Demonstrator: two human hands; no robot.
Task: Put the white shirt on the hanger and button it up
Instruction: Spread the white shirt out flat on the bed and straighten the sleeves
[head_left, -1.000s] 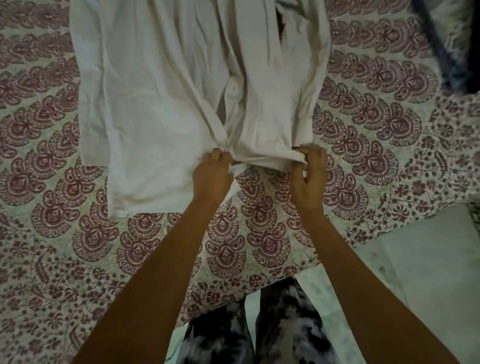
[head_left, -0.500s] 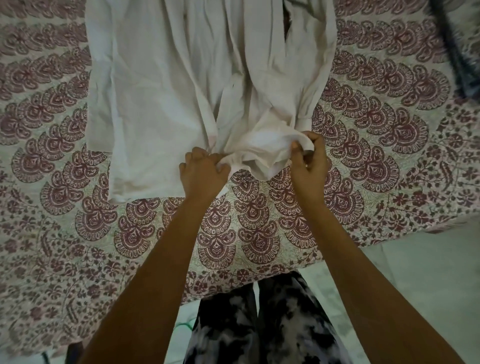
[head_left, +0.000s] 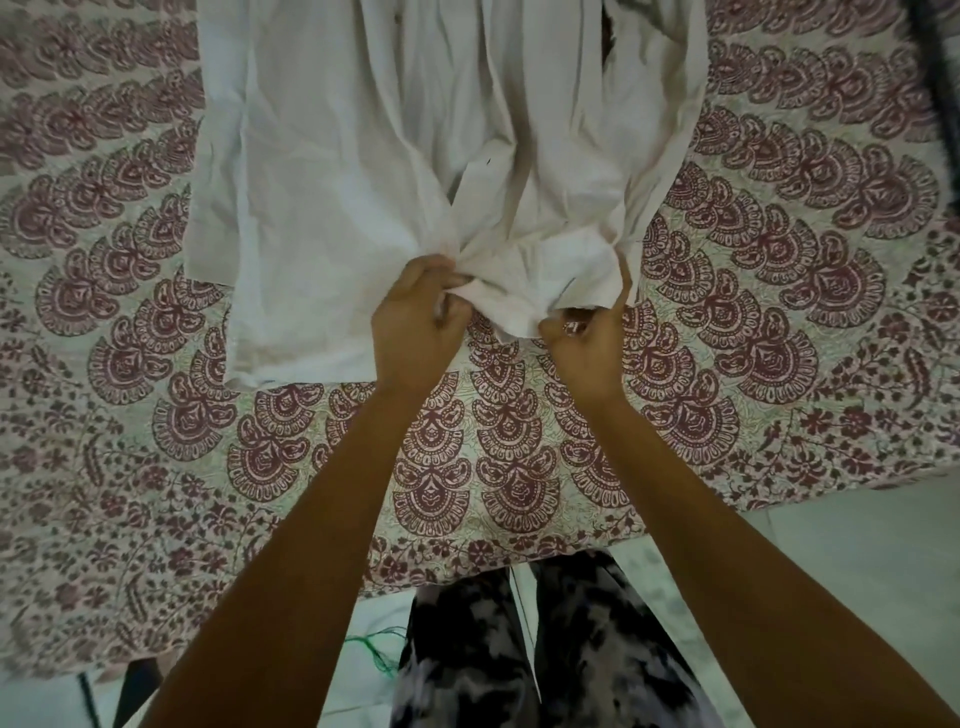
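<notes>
The white shirt (head_left: 363, 171) lies spread on the patterned bedspread (head_left: 519, 467), its collar end running out of view at the top. My left hand (head_left: 415, 327) pinches the left front edge at the hem. My right hand (head_left: 587, 353) grips the bunched right hem beside it, thumb raised against the cloth. The two front edges are gathered together between my hands. No hanger shows; a dark gap (head_left: 605, 41) opens in the cloth near the top.
The bed's near edge runs across the lower frame, with pale floor (head_left: 857, 571) beyond it at the right. My legs in black-and-white trousers (head_left: 545, 649) stand against the edge. A dark fuzzy object (head_left: 935, 67) sits at the top right.
Both hands have bunched the hem and drawn it closer together. The right hand's grip has shifted lower on the cloth, and the view has moved slightly left.
</notes>
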